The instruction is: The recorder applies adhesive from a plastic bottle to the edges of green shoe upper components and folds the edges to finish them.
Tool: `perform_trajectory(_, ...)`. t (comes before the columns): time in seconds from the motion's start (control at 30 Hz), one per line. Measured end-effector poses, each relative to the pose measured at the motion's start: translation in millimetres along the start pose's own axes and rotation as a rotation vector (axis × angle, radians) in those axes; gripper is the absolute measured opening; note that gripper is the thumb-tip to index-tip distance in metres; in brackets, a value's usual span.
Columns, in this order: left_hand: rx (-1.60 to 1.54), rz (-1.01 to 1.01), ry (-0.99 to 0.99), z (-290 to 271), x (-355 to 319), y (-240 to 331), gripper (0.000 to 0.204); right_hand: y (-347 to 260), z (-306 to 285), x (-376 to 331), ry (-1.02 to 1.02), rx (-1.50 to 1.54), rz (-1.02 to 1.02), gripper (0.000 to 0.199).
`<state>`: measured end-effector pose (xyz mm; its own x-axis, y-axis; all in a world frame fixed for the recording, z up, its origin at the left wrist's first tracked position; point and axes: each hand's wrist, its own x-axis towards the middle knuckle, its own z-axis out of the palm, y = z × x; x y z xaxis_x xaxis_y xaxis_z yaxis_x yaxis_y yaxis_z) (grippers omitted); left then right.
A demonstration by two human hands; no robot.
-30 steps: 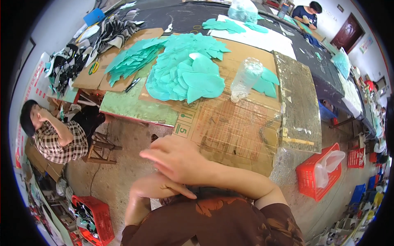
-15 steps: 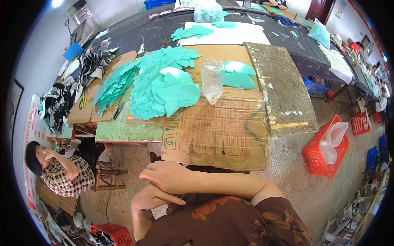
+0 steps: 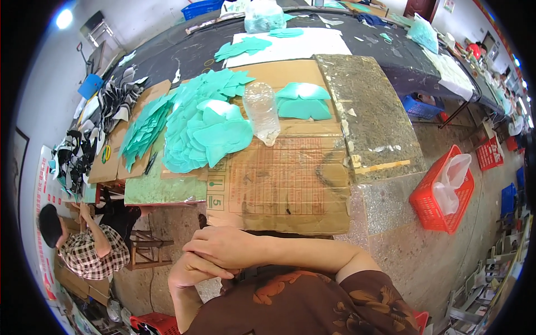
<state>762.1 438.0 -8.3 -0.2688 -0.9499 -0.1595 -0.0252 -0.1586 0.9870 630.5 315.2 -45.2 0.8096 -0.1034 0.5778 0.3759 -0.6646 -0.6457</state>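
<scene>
At the near edge of the table, my right hand (image 3: 220, 245) lies folded over my left hand (image 3: 192, 271), in front of my body. The two are clasped together, and part of the left hand's fingers is hidden under the right. No tool or material shows in them. Just beyond them is a flattened cardboard sheet (image 3: 279, 190) with red print. On its far part rests a clear bottle-shaped plastic container (image 3: 261, 111), narrow end toward me. Two teal curved cut pieces (image 3: 303, 109) lie right of it. Left of it spreads a large heap of teal pieces (image 3: 204, 125).
A neater teal stack (image 3: 144, 131), yellow-handled scissors (image 3: 106, 153) and black-and-white scraps (image 3: 75, 151) lie at the left. A person in a checked shirt (image 3: 103, 254) sits by a wooden stool (image 3: 148, 248). A red basket (image 3: 441, 195) stands on the floor at right.
The view has turned slightly, shifting the table leftward. My left hand's outstretched finger has drawn in against the right hand. The seated person's hand has moved away from the head.
</scene>
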Motion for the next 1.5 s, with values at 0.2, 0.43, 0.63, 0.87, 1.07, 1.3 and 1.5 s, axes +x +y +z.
perform_trajectory(0.2, -0.021, -0.04, 0.029, -3, 10, 0, 0.014, -1, -21, -11, -0.011, 0.219, 0.096, 0.035)
perform_trajectory(0.43, 0.012, 0.02, -0.093, -9, 40, -3, 0.016, 9, -49, -26, -0.019, 0.235, 0.149, 0.038)
perform_trajectory(0.63, 0.055, 0.044, -0.087, -5, 57, 0, 0.016, 7, -66, -35, -0.01, 0.323, 0.199, 0.039)
perform_trajectory(0.87, 0.011, -0.063, 0.031, -10, 58, -3, 0.015, 12, -67, -44, -0.026, 0.428, 0.279, 0.041)
perform_trajectory(1.07, -0.092, -0.034, 0.397, -18, 42, -18, 0.015, 10, -117, -49, 0.082, 0.321, 0.711, 0.042)
perform_trajectory(1.3, -0.593, 0.097, 0.719, -28, -16, -54, 0.018, 39, -247, 7, 0.801, 0.175, 0.61, 0.069)
perform_trajectory(1.5, -0.863, 0.171, 0.939, -34, -46, -89, 0.016, 70, -256, 17, 0.724, 0.24, 0.796, 0.07)
